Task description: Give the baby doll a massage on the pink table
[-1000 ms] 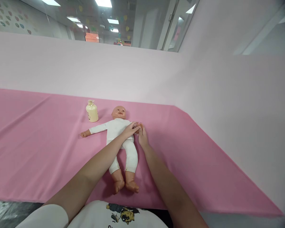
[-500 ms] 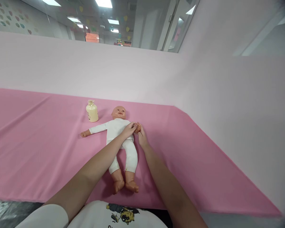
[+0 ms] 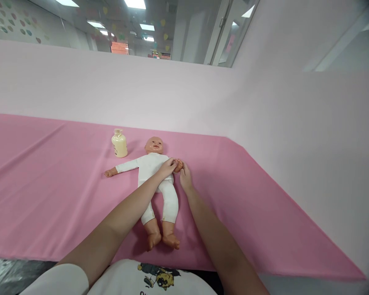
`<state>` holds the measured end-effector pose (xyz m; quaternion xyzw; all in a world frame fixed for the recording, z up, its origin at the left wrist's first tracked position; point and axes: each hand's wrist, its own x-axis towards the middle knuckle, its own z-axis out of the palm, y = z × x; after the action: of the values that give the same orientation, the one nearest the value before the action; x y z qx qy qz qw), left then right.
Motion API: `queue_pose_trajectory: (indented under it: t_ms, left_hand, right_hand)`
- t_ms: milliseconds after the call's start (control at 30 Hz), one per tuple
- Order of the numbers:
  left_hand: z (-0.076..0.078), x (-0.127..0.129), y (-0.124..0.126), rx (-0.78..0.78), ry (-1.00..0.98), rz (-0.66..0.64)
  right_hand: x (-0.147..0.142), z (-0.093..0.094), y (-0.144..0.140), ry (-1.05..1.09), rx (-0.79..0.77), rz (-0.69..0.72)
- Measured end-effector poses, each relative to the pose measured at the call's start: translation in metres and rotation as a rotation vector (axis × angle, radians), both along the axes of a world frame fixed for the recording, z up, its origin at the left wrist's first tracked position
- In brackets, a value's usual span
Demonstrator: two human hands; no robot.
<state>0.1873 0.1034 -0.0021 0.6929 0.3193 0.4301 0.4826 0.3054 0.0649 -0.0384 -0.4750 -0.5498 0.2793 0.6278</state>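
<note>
A baby doll [image 3: 155, 172] in a white one-piece suit lies on its back on a pink tablecloth [image 3: 49, 184], head away from me, bare feet toward me. One doll arm stretches out to the left. My left hand [image 3: 167, 167] reaches across the doll's chest and pinches its other arm near the wrist. My right hand [image 3: 185, 177] rests beside that, fingers closed around the doll's small hand. A cream-coloured bottle [image 3: 119, 143] stands upright left of the doll's head, apart from both my hands.
A pale pink partition [image 3: 141, 94] runs behind the table and turns along the right side. The cloth's front edge lies close to my body. Glass walls and ceiling lights show above the partition.
My hands shifted only slightly on the doll's arm; the doll's small hand now shows a little more between my fingers. The doll and bottle stayed in place.
</note>
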Motion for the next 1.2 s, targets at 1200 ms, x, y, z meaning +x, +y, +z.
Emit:
queue_pose_trajectory:
  t_ms: [1200]
  left_hand:
    - [0.003, 0.0, -0.008, -0.006, -0.037, -0.035]
  right_hand:
    - [-0.001, 0.008, -0.004, 0.057, 0.021, 0.039]
